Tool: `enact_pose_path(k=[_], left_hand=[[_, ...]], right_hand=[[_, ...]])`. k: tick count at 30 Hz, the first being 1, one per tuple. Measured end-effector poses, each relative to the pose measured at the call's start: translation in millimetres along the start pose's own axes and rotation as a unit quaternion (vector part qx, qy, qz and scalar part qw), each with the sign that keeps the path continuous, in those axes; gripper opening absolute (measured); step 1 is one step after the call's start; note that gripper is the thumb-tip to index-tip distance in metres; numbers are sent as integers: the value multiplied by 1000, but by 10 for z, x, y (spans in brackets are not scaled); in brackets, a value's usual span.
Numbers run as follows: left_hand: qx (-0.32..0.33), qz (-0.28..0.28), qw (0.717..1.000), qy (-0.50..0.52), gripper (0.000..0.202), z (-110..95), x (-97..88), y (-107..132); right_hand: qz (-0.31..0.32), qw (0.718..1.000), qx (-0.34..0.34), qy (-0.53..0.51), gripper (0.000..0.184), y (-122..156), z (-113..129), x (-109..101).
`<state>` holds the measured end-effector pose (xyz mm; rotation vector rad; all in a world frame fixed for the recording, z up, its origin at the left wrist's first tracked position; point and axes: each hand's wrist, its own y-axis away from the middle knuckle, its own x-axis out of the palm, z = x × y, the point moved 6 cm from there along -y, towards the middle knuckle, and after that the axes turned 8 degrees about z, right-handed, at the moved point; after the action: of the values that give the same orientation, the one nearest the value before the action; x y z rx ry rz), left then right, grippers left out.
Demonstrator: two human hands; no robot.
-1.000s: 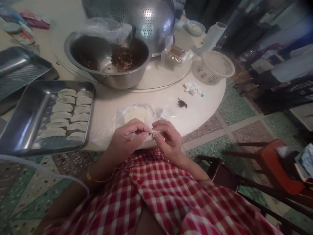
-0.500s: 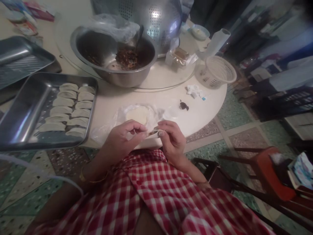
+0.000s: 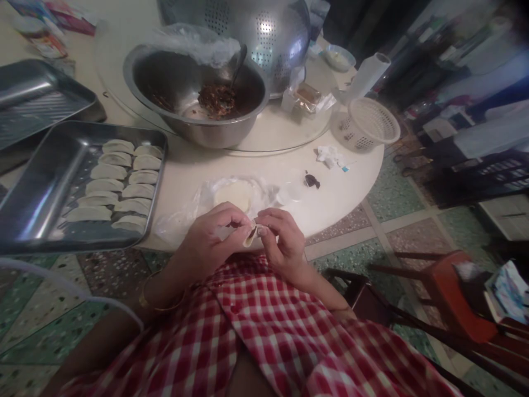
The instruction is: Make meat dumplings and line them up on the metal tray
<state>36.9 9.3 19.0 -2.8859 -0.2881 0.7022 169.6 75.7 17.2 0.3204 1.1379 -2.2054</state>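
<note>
Between my two hands, just over the table's near edge, is a partly folded dumpling. My left hand pinches one side of its wrapper, thumb against fingers. From the other side my right hand grips the wrapper between thumb and fingertips. A dark bit of filling shows in the fold. Beyond my left hand a stack of round dough wrappers lies on a crumpled plastic bag. At the left, a metal tray holds two rows of folded dumplings.
A steel bowl with dark filling and a spoon stands on a glass turntable, before a large colander. A white plastic basket, crumpled tissue and a dark scrap lie right. An orange chair stands lower right.
My right hand has shifted left, closer to my left hand. The dumpling wrapper between them is now drawn together, its open fold facing me. The view has shifted slightly.
</note>
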Motion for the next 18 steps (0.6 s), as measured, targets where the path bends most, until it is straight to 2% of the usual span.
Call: enact_pose_path(k=[6, 12, 18], left_hand=[[-6, 10, 1000, -8, 12, 9, 1, 7], [-55, -17, 998, -41, 10, 61, -26, 42], [-48, -23, 998, -34, 15, 87, -46, 32]], right_hand=[[26, 999, -8, -24, 17, -11, 3, 24], [25, 999, -13, -23, 16, -19, 21, 19], [28, 999, -17, -6, 17, -18, 43, 25]])
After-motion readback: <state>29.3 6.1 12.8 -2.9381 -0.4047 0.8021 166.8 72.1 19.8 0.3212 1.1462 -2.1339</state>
